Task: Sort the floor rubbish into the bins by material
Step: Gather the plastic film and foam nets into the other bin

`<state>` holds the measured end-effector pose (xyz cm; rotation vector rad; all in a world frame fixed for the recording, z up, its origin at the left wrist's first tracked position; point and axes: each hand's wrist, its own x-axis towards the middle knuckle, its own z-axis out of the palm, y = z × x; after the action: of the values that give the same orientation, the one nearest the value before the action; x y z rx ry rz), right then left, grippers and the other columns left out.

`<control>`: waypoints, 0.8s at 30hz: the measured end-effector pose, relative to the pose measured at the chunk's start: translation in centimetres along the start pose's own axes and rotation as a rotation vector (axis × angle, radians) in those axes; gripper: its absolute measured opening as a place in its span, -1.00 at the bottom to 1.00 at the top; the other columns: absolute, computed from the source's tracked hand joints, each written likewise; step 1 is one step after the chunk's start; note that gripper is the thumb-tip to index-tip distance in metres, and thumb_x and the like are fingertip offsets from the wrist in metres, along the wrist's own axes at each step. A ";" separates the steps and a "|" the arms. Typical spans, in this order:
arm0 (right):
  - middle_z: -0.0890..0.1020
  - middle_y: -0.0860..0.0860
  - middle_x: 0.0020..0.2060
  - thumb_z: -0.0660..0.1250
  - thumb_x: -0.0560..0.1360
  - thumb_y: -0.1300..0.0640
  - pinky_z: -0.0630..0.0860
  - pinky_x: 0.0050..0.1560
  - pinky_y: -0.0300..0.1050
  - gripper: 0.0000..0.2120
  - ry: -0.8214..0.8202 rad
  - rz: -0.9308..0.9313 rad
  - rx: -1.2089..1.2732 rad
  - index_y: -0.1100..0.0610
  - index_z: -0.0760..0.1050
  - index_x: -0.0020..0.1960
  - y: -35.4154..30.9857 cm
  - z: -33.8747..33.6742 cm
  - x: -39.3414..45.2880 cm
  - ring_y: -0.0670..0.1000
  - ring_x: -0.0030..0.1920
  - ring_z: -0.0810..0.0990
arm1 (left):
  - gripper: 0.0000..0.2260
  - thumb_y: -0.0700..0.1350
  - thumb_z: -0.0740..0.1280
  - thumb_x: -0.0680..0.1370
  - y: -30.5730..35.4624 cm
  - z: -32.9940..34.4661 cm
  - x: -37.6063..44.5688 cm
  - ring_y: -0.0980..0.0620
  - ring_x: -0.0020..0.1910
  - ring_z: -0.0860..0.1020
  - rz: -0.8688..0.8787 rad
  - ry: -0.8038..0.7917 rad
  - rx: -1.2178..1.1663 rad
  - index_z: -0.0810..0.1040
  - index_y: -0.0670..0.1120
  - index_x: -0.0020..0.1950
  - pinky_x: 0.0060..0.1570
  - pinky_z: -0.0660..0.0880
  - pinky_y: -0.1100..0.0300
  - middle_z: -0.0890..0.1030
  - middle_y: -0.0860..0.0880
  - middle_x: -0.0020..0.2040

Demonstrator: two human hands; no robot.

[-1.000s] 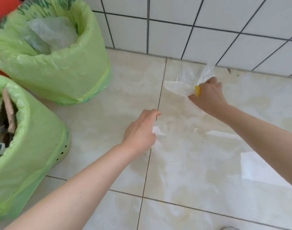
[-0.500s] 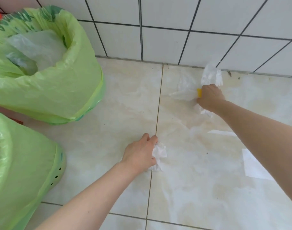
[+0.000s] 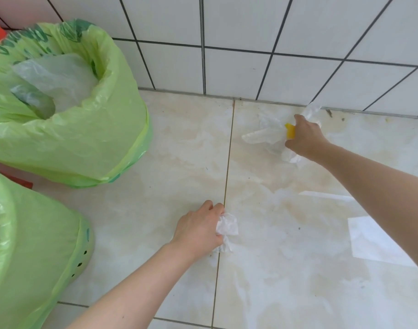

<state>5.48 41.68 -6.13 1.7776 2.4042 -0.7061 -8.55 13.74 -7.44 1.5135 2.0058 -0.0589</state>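
Two pieces of rubbish are in my grasp where a second ago there was only one; my left hand (image 3: 198, 230), which was reaching out over the floor with fingers loose, has since curled shut around a small crumpled white scrap, paper or thin film by the look of it (image 3: 227, 227), and holds it low over the grout line of the pale marbled floor tiles (image 3: 286, 269); whether the scrap has left the floor I cannot tell. My right hand (image 3: 306, 136) has stayed clenched near the white tiled wall (image 3: 238, 67), fingers wrapped round a bunch of clear crinkled plastic film (image 3: 262, 134) with a small yellow piece (image 3: 290, 131) poking out beside the thumb; the film spills out on both sides of the fist. The view has drifted, so the far green-lined bin holding clear plastic bags (image 3: 84, 143) now sits fuller in frame, while the near green-lined bin (image 3: 37, 245) shows mostly its side and its contents are barely visible. I judge pick-up is finished on both sides; what remains is carrying each handful left, the film to the far bin, the scrap wherever its material belongs.
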 end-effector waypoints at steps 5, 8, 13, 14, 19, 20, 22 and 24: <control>0.32 0.21 0.20 0.37 0.42 -0.19 0.35 0.07 0.04 -0.34 0.028 0.042 -0.259 0.27 0.33 0.28 -0.8 2.1 0.0 0.24 0.20 0.30 | -0.66 -0.03 0.28 0.44 -0.1 0.2 0.1 -0.13 -0.09 0.55 -0.003 0.004 -0.006 0.36 0.06 0.20 -0.18 0.44 0.13 0.41 0.06 0.08; 0.26 0.16 0.24 0.32 0.36 -0.34 0.32 0.13 0.08 -0.30 0.126 0.009 -0.432 0.17 0.36 0.25 -0.9 2.2 0.4 0.23 0.21 0.27 | -0.66 -0.03 0.28 0.44 -0.1 0.2 0.1 -0.12 -0.10 0.55 -0.003 0.008 -0.006 0.36 0.06 0.20 -0.17 0.45 0.11 0.40 0.06 0.07; 0.24 0.19 0.34 0.40 0.37 -0.19 0.29 0.28 0.23 -0.37 -0.118 0.092 -0.253 0.06 0.28 0.30 -0.2 1.5 2.1 0.32 0.32 0.24 | -0.68 -0.03 0.27 0.44 -0.2 0.2 0.1 -0.13 -0.13 0.55 0.000 0.009 -0.005 0.35 0.05 0.18 -0.19 0.46 0.12 0.39 0.06 0.05; 0.28 0.18 0.29 0.40 0.39 -0.13 0.33 0.23 0.23 -0.42 -0.125 0.087 -0.227 0.06 0.29 0.29 -0.1 1.5 2.1 0.31 0.28 0.29 | -0.68 -0.03 0.27 0.44 -0.2 0.2 0.1 -0.13 -0.13 0.55 0.000 0.010 -0.009 0.35 0.05 0.17 -0.20 0.45 0.12 0.39 0.06 0.05; 0.34 0.19 0.22 0.28 0.46 0.19 0.41 0.20 0.10 -0.67 0.014 -0.086 -0.200 0.14 0.41 0.21 0.1 2.3 0.8 0.24 0.22 0.34 | -0.68 -0.06 0.27 0.44 -0.2 0.3 0.2 -0.13 -0.19 0.48 0.003 -0.003 -0.050 0.36 0.03 0.19 -0.18 0.46 0.12 0.39 0.04 0.06; 0.37 0.19 0.20 0.26 0.46 0.22 0.40 0.19 0.06 -0.70 0.038 -0.124 -0.194 0.15 0.44 0.19 0.1 2.5 0.2 0.24 0.21 0.35 | -0.68 -0.07 0.27 0.44 -0.3 0.3 0.2 -0.13 -0.18 0.48 0.005 -0.017 -0.068 0.37 0.02 0.19 -0.15 0.47 0.10 0.39 0.03 0.06; 0.45 0.19 0.12 0.22 0.46 0.26 0.39 0.11 0.00 -0.73 0.069 -0.194 -0.222 0.17 0.47 0.15 -0.1 3.1 -0.9 0.23 0.17 0.40 | -0.70 -0.10 0.28 0.42 -0.4 0.2 0.4 -0.15 -0.11 0.51 0.005 -0.034 -0.132 0.40 0.00 0.14 -0.12 0.47 0.10 0.40 0.03 0.02; 0.51 0.19 0.03 0.20 0.45 0.28 0.38 0.00 -0.04 -0.75 0.057 -0.250 -0.249 0.15 0.47 0.12 -0.5 3.5 -2.1 0.23 0.09 0.46 | -0.79 -0.13 0.30 0.41 -0.6 0.0 0.4 -0.09 -0.10 0.49 -0.008 -0.024 -0.233 0.40 -0.01 0.02 -0.18 0.37 0.17 0.38 0.07 -0.09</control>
<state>4.97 38.25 -8.44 1.4392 2.6435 -0.3554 -9.19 13.84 -7.80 1.3504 1.9253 0.1478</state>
